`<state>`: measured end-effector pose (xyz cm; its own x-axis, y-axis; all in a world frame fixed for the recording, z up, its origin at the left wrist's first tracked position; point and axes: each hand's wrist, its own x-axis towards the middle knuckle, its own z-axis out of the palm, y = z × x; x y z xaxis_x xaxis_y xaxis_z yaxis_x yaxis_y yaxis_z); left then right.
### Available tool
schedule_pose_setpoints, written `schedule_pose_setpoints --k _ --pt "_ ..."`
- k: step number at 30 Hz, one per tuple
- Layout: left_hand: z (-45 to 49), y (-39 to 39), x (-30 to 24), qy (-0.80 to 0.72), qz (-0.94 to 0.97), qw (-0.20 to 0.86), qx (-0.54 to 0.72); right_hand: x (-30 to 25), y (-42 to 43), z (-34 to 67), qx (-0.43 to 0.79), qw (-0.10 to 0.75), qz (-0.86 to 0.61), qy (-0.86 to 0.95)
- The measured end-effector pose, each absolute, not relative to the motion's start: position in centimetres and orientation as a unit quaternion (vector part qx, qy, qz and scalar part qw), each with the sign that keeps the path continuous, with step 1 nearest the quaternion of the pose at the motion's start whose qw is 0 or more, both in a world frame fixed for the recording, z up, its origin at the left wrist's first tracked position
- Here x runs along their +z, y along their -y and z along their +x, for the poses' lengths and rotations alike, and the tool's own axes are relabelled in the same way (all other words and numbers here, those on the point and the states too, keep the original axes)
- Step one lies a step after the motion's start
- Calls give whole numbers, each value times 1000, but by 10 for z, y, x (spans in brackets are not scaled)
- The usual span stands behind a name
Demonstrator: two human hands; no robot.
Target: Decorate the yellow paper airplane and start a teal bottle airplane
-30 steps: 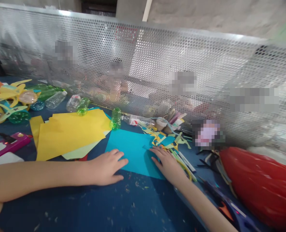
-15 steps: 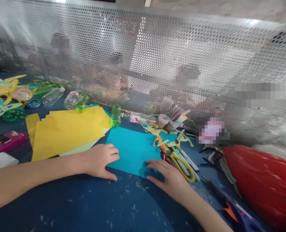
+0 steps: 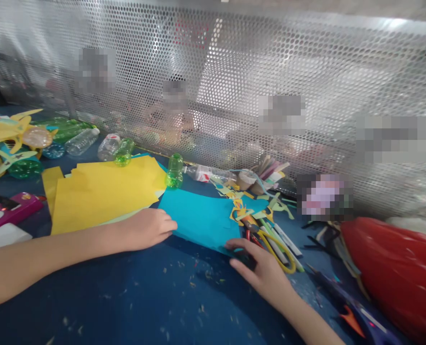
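A bright blue sheet of paper lies in front of me, its near edge slightly raised over a shadow on the table. My left hand is closed on its near left corner, with the thumb hidden. At the near right corner, my right hand has thumb and fingers apart; the fingertips reach the paper's edge. A stack of yellow paper lies beyond my left forearm. Right of the blue sheet are yellow-handled scissors and several marker pens.
Green plastic bottle pieces and a clear bottle stand or lie along the perforated metal screen. Paper scraps are piled behind the scissors. A red bag and a blue glue gun lie at the right.
My left hand has closed on the blue sheet's corner, its thumb no longer showing. The sheet's near edge has risen a little. My right hand has shifted slightly right, toward the near right corner.
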<state>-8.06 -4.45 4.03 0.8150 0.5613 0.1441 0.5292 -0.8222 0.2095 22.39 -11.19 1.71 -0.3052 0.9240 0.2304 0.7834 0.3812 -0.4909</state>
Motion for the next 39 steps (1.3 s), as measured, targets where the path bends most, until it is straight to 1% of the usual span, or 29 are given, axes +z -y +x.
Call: schedule_pose_setpoints --k 2,4,6,9,12,17,22,28,34,39 --pt "-83 41 45 -297 944 119 78 19 113 225 144 226 -493 828" --pt "-86 37 51 -314 934 162 57 16 111 226 124 231 -483 835" --pt "-90 32 55 -330 922 197 42 11 107 228 97 249 -518 812" --pt "-97 27 60 -352 909 221 32 6 103 229 72 263 -601 751" --pt "-100 21 62 -383 897 219 19 4 103 225 50 271 -648 710" --pt "-96 11 65 -395 897 198 -25 2 104 216 -13 277 -667 692" --pt "-94 9 63 -405 893 194 -24 -2 102 218 -44 263 -655 707" --pt "-95 12 59 -418 886 200 -21 -3 99 218 -44 269 -641 717" --pt "-91 20 60 -468 856 216 -29 -4 98 216 -96 262 -619 734" --pt "-90 25 57 -477 853 212 -11 -4 96 217 -97 255 -620 736"
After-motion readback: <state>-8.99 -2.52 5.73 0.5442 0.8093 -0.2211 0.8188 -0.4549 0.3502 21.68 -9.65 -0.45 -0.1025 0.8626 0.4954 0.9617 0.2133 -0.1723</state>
